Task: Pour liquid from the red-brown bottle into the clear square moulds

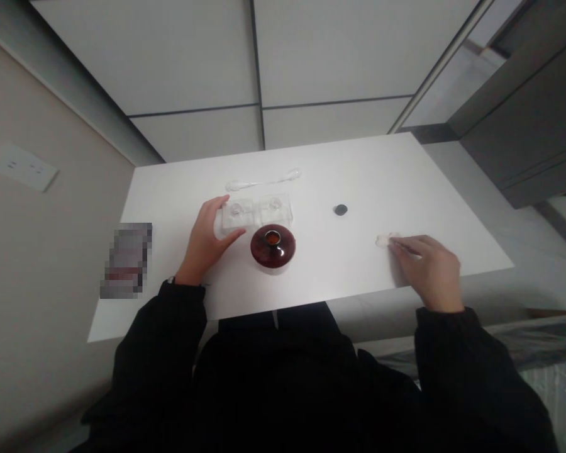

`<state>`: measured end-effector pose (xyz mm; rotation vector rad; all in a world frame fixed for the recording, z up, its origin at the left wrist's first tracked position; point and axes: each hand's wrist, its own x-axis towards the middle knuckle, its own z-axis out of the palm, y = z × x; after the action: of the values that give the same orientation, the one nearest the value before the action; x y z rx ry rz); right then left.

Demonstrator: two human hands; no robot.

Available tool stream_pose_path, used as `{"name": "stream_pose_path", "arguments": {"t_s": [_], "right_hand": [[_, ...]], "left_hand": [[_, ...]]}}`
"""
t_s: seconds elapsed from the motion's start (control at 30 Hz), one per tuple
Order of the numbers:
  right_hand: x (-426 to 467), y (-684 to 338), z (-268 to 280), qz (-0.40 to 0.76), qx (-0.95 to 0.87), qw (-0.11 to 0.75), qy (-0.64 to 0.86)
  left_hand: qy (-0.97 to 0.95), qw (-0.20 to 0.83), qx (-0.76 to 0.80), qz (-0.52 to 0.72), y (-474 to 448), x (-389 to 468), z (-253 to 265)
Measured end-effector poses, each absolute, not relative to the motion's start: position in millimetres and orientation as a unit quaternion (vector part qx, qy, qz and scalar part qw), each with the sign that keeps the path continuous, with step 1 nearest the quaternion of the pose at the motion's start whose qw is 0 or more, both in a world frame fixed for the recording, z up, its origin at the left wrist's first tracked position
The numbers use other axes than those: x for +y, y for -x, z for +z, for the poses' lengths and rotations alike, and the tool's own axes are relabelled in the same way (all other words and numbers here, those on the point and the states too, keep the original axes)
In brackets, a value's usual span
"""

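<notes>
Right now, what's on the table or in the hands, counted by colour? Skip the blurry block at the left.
See-through: 2 (two-part case, rod)
Dark red: 1 (round pot)
Black: 1 (small disc)
Pale: 1 (little piece in the right hand)
Total: 5

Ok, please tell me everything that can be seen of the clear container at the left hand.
The clear container looks like plastic: low, transparent, in two halves side by side, each with a round knob-like shape. It lies on the white table. The left hand spans its left end, apparently touching it. The dark red lid overlaps its near edge in view; contact is unclear.
</notes>
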<state>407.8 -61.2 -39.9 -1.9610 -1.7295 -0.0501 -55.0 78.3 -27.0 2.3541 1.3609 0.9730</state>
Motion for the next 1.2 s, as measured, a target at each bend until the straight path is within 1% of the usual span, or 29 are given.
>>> {"name": "stream_pose_path", "arguments": {"t_s": [0.13,0.27,0.37,0.47,0.57,0.63,0.7,0.8,0.9,0.97,1.07,1.13,1.2], "right_hand": [[-72,-323,-36,0.009,-0.724,0.277,0.631],[-83,-246,-30,0.074,-0.799,0.244,0.545],[-93,-214,-27,0.09,-0.843,0.221,0.482],[-97,-209,-26,0.098,-0.853,0.222,0.462],[-86,-228,-28,0.097,-0.836,0.231,0.488],[-70,-252,-30,0.068,-0.807,0.242,0.535],[-54,-279,-31,0.016,-0.762,0.245,0.599],[-46,-301,-27,-0.035,-0.728,0.207,0.652],[-65,-284,-18,-0.047,-0.746,0.191,0.636],[-89,-258,-13,-0.012,-0.784,0.208,0.584],[-121,-224,-11,0.051,-0.839,0.198,0.503],[-132,-218,-13,0.062,-0.845,0.18,0.5],[-134,-226,-15,0.046,-0.835,0.171,0.521]], "left_hand": [[-0.807,0.127,0.474,0.33,53,77,-25],[-0.807,0.127,0.473,0.329,52,75,-24],[-0.807,0.128,0.475,0.328,53,75,-24],[-0.809,0.128,0.471,0.328,53,75,-24],[-0.813,0.128,0.462,0.331,54,74,-23],[-0.813,0.129,0.463,0.328,54,74,-22],[-0.814,0.13,0.465,0.323,54,73,-21],[-0.815,0.129,0.466,0.32,54,73,-21],[-0.813,0.13,0.471,0.315,53,74,-20],[-0.814,0.133,0.47,0.314,53,73,-20],[-0.814,0.133,0.472,0.313,53,73,-19],[-0.813,0.132,0.475,0.309,53,73,-19],[-0.815,0.132,0.474,0.306,54,73,-19]]}}
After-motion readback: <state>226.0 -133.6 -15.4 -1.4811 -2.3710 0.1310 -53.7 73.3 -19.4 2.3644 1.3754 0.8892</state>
